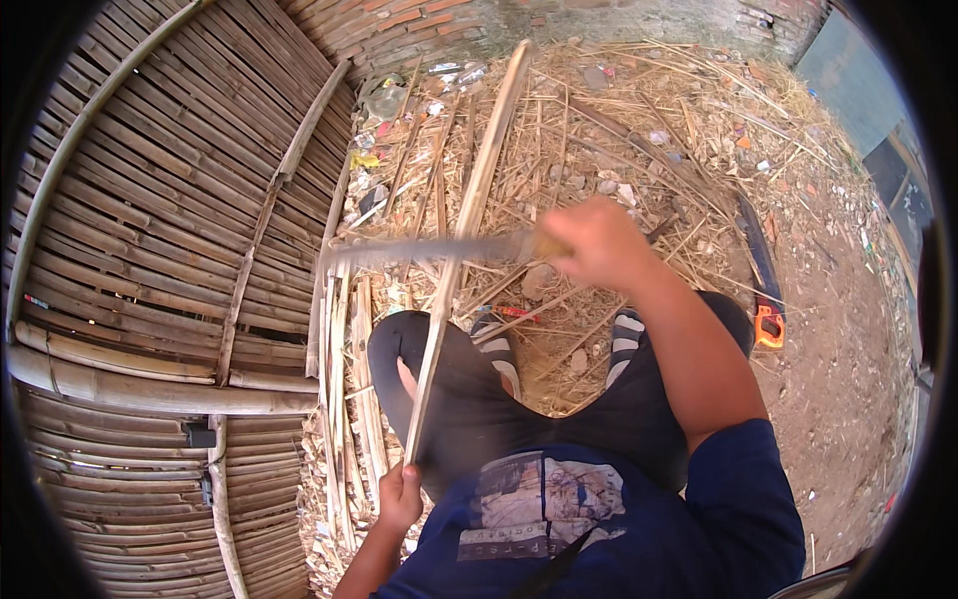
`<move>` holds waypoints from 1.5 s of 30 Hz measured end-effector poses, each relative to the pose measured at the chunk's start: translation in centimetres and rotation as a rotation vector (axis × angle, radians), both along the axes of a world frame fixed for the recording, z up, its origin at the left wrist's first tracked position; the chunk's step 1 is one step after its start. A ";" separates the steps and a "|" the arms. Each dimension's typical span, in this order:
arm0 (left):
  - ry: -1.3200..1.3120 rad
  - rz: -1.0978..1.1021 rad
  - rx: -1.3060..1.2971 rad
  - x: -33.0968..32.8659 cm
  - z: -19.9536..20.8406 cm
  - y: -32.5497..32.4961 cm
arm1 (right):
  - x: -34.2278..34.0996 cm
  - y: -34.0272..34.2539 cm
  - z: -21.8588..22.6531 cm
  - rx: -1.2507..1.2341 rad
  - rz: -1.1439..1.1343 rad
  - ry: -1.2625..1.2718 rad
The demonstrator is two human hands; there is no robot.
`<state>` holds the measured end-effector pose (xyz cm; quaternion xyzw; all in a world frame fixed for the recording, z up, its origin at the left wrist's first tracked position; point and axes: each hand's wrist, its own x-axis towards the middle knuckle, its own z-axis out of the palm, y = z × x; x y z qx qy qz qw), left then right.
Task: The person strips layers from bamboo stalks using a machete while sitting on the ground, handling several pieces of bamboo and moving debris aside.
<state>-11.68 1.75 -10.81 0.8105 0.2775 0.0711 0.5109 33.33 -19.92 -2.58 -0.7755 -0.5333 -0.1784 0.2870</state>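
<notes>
A long split bamboo strip (480,180) runs slantwise from my left thigh up toward the far wall. My left hand (401,496) is closed around its near end, beside my hip. In my right hand (599,238) is the yellowish handle of a machete (439,250), gripped in front of my right knee. The long blade points left and crosses the strip at about its middle. Motion blurs the blade, so I cannot tell whether its edge touches the bamboo.
Left of me stands a bamboo slat wall (170,190), with cut strips (340,399) lying along its foot. Shavings and litter cover the ground ahead, up to a brick wall (439,28). A handsaw (766,290) with an orange handle lies right of my knee.
</notes>
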 end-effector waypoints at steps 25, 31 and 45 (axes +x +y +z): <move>0.211 0.103 0.131 -3.1 -1.6 -2.0 | 0.8 1.3 -2.1 -0.164 -0.109 0.310; 0.188 0.049 0.087 -3.4 -1.8 -1.1 | -4.3 3.6 -3.1 -0.152 0.356 0.023; 0.214 0.068 -0.130 -4.0 -1.9 -0.5 | -3.1 3.6 -4.2 -0.137 0.251 0.146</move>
